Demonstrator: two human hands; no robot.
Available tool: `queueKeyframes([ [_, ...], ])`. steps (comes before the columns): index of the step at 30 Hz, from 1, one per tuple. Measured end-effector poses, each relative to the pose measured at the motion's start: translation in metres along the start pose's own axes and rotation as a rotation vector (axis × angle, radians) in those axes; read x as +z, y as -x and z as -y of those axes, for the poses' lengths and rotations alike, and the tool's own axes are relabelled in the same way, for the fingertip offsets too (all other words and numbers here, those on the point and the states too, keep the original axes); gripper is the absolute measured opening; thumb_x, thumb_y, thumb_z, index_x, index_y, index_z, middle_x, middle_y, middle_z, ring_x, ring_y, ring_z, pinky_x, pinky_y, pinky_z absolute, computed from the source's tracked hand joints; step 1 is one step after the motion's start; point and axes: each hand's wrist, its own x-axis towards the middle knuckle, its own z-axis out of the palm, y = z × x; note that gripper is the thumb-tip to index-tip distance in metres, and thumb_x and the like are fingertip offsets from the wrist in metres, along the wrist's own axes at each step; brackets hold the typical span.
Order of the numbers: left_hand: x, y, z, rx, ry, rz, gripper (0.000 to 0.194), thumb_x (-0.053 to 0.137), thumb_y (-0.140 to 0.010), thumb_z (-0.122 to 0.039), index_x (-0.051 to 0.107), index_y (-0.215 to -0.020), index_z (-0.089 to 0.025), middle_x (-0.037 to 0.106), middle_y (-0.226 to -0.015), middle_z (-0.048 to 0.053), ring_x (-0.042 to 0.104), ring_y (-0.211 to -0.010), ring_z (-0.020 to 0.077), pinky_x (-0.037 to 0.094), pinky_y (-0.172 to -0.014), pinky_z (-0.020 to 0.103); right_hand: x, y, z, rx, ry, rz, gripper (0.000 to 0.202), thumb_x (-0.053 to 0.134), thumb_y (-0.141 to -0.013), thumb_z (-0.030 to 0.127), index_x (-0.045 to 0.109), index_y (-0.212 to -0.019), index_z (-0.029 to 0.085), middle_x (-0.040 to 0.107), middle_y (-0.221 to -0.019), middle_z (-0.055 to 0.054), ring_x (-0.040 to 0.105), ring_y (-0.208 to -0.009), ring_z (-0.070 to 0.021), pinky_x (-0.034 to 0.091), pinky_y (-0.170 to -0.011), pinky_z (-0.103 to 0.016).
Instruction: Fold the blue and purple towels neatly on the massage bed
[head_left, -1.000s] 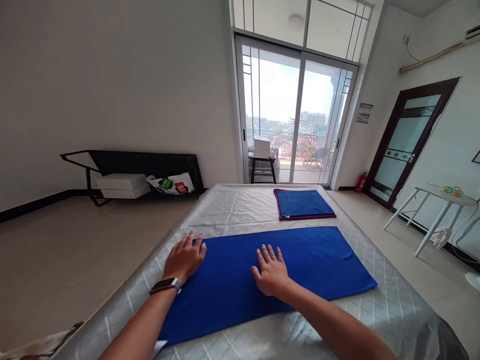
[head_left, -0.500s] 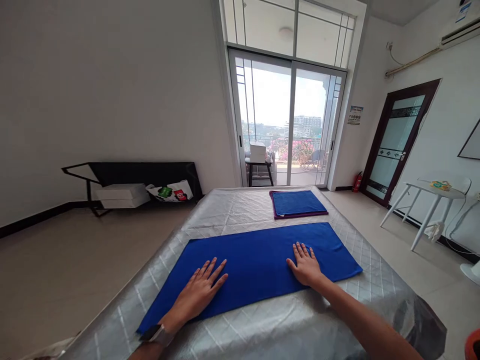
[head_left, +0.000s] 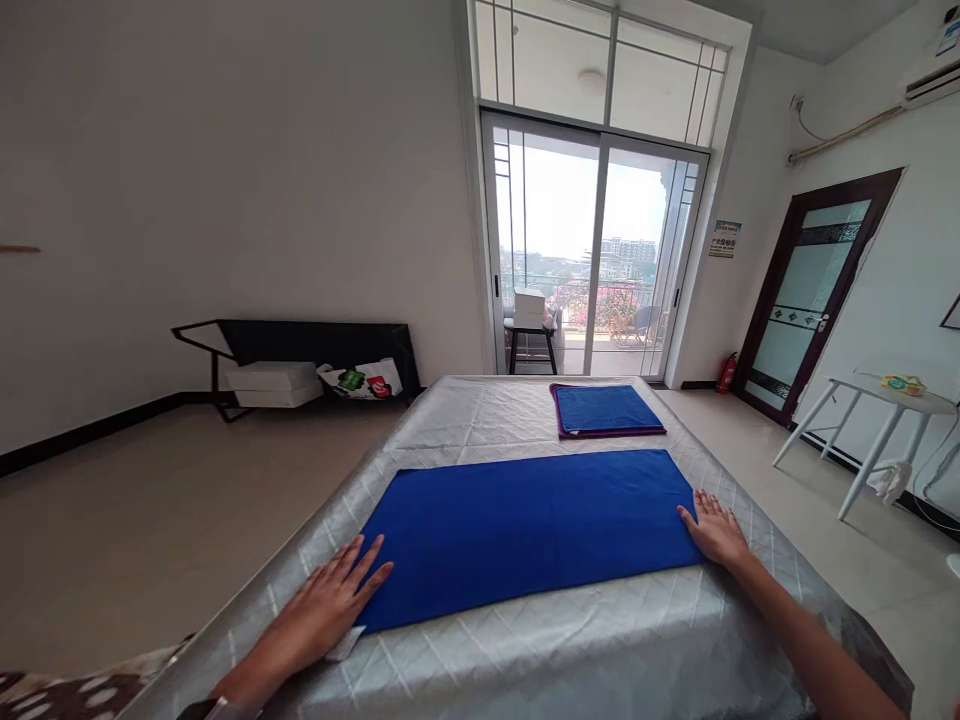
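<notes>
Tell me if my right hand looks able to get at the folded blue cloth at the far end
Probably yes: the right hand lies at the spread blue cloth's right edge, and nothing stands between it and the folded cloth, though that might take leaning forward.

Your hands: two, one left hand (head_left: 330,600), one right hand (head_left: 716,530). Before you, one spread blue cloth (head_left: 525,530); one folded stack (head_left: 607,408), two colours showing, layers unclear. Farther off, you count two sliding door panels (head_left: 547,220) (head_left: 637,240), one dark-framed door (head_left: 814,275), one fire extinguisher (head_left: 726,374), one black stool (head_left: 530,329).
</notes>
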Motion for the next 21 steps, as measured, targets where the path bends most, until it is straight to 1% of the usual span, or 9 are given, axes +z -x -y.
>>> queueKeyframes([
  [3,-0.010,-0.013,0.003,-0.030,0.055,-0.035,0.052,0.045,-0.089,-0.019,0.056,-0.137,-0.036,0.043,-0.154,0.007,0.034,-0.144,0.0338,0.035,-0.114,0.054,-0.006,0.000,0.011,-0.003,0.028,-0.050,0.072,0.017,-0.098,0.053,0.020,-0.157,0.013,0.019,-0.163,-0.006,0.014,-0.151,-0.0216,0.010,-0.123,-0.046],
  [6,-0.027,-0.044,-0.002,-0.125,0.148,-0.072,0.051,0.037,-0.096,-0.035,0.049,-0.144,-0.022,0.043,-0.154,0.013,0.034,-0.144,0.0304,0.030,-0.117,0.050,-0.016,0.002,0.045,-0.099,0.042,-0.096,0.068,0.018,-0.099,0.049,0.021,-0.157,0.014,0.020,-0.163,-0.006,0.014,-0.151,-0.0214,0.011,-0.122,-0.045],
  [8,-0.039,-0.071,-0.009,-0.165,0.204,-0.054,0.060,0.030,-0.098,-0.044,0.043,-0.147,-0.012,0.041,-0.154,0.017,0.034,-0.145,0.0287,0.027,-0.119,0.047,-0.021,0.003,0.080,-0.213,0.033,-0.088,0.064,0.021,-0.100,0.046,0.024,-0.156,0.015,0.022,-0.163,-0.006,0.013,-0.152,-0.0208,0.011,-0.122,-0.044],
  [9,-0.045,-0.086,-0.013,-0.168,0.229,-0.040,0.063,0.027,-0.098,-0.046,0.042,-0.148,-0.010,0.040,-0.154,0.018,0.034,-0.145,0.0283,0.027,-0.119,0.046,-0.022,0.003,0.101,-0.273,0.018,-0.075,0.062,0.022,-0.100,0.045,0.025,-0.156,0.018,0.022,-0.163,-0.004,0.012,-0.152,-0.0206,0.011,-0.122,-0.044],
  [11,-0.051,-0.113,-0.018,-0.156,0.272,-0.029,0.064,0.024,-0.098,-0.047,0.044,-0.147,-0.011,0.041,-0.154,0.017,0.037,-0.144,0.0276,0.028,-0.118,0.045,-0.021,0.000,0.144,-0.394,-0.027,-0.033,0.059,0.022,-0.101,0.047,0.029,-0.155,0.027,0.023,-0.163,-0.001,0.013,-0.152,-0.0208,0.011,-0.121,-0.044],
  [14,-0.049,-0.141,-0.016,-0.168,0.300,-0.042,0.062,0.023,-0.098,-0.048,0.048,-0.144,-0.014,0.046,-0.152,0.015,0.040,-0.142,0.0266,0.030,-0.117,0.046,-0.012,-0.008,0.201,-0.529,-0.091,0.030,0.058,0.022,-0.101,0.052,0.030,-0.154,0.032,0.021,-0.163,0.001,0.012,-0.152,-0.0215,0.011,-0.121,-0.045],
  [16,-0.042,-0.149,-0.011,-0.178,0.290,-0.036,0.062,0.025,-0.097,-0.048,0.048,-0.144,-0.015,0.045,-0.152,0.014,0.038,-0.143,0.0265,0.028,-0.117,0.046,-0.002,-0.016,0.228,-0.579,-0.118,0.059,0.059,0.021,-0.100,0.054,0.029,-0.154,0.031,0.021,-0.163,0.000,0.012,-0.152,-0.0216,0.011,-0.121,-0.045],
  [18,-0.034,-0.150,-0.006,-0.178,0.278,-0.043,0.062,0.026,-0.097,-0.050,0.047,-0.145,-0.017,0.044,-0.153,0.013,0.035,-0.145,0.0267,0.026,-0.118,0.047,0.008,-0.025,0.240,-0.606,-0.128,0.077,0.060,0.022,-0.100,0.054,0.029,-0.155,0.031,0.022,-0.163,0.000,0.013,-0.151,-0.0218,0.010,-0.121,-0.045],
  [21,-0.027,-0.147,-0.004,-0.179,0.254,-0.084,0.061,0.026,-0.097,-0.050,0.045,-0.146,-0.019,0.044,-0.154,0.013,0.034,-0.145,0.0286,0.026,-0.118,0.049,0.017,-0.039,0.232,-0.584,-0.113,0.059,0.059,0.022,-0.100,0.055,0.028,-0.155,0.033,0.021,-0.163,0.001,0.013,-0.151,-0.0207,0.009,-0.121,-0.043],
])
